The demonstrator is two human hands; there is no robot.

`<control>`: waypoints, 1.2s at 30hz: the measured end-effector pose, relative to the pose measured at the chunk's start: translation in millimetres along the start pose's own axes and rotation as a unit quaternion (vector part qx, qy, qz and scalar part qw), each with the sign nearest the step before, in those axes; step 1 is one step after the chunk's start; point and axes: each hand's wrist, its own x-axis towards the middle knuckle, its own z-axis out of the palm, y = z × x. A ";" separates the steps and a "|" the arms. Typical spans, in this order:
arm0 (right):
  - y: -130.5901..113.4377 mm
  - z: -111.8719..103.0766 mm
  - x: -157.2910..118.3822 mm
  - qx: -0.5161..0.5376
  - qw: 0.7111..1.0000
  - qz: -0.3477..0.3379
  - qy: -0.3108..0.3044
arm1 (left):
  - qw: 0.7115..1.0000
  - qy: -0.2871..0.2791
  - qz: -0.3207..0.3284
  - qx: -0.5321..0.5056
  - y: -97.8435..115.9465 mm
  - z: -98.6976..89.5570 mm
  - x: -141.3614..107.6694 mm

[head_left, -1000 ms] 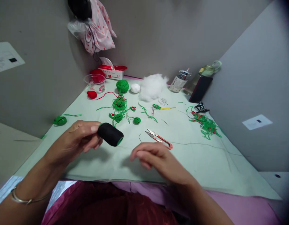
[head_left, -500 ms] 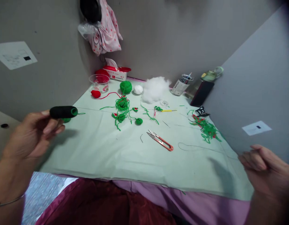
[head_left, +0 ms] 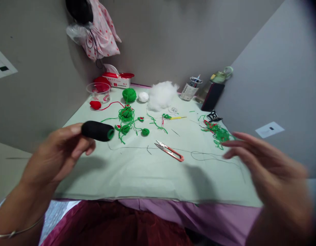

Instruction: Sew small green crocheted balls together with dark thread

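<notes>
My left hand [head_left: 59, 150] grips a spool of black thread [head_left: 96, 131] with a green core, held above the left part of the table. Over the right side, my right hand [head_left: 268, 167] has its thumb and fingers apart, near a tangle of green and red yarn scraps [head_left: 220, 134]. A thin dark thread [head_left: 211, 157] lies across the cloth and loops on the right. Orange-handled snips [head_left: 173, 153] rest at the middle, blades apart. Behind them lie small green crocheted pieces [head_left: 145, 132] and a yellow-handled hook [head_left: 176, 118].
At the back stand a tissue box [head_left: 119, 81], a clear plastic tub [head_left: 98, 93], a green yarn ball [head_left: 129, 95], white stuffing [head_left: 163, 95], a pen can [head_left: 190, 89] and a dark phone [head_left: 213, 97] against a bottle. Grey walls enclose the table.
My right hand has moved inward and its fingers have opened. The thread now lies slack across the table. My left hand has come inward with the spool, and the view has shifted.
</notes>
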 end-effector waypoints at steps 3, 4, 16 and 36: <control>-50.2 64.5 -3.8 0.223 0.947 0.019 -0.230 | 0.990 -0.119 -0.021 0.067 -2.9 30.5 -7.2; -61.2 81.9 -6.5 0.278 0.912 0.024 -0.301 | 0.981 -0.170 -0.036 0.090 -3.8 38.7 -10.2; -6.2 49.2 0.2 0.197 0.886 0.061 -0.416 | 0.996 0.032 0.014 0.079 -1.2 -32.1 -4.6; -20.9 102.6 43.8 -0.356 0.812 -0.156 -0.436 | 0.997 -0.073 -0.013 0.020 1.3 17.7 12.1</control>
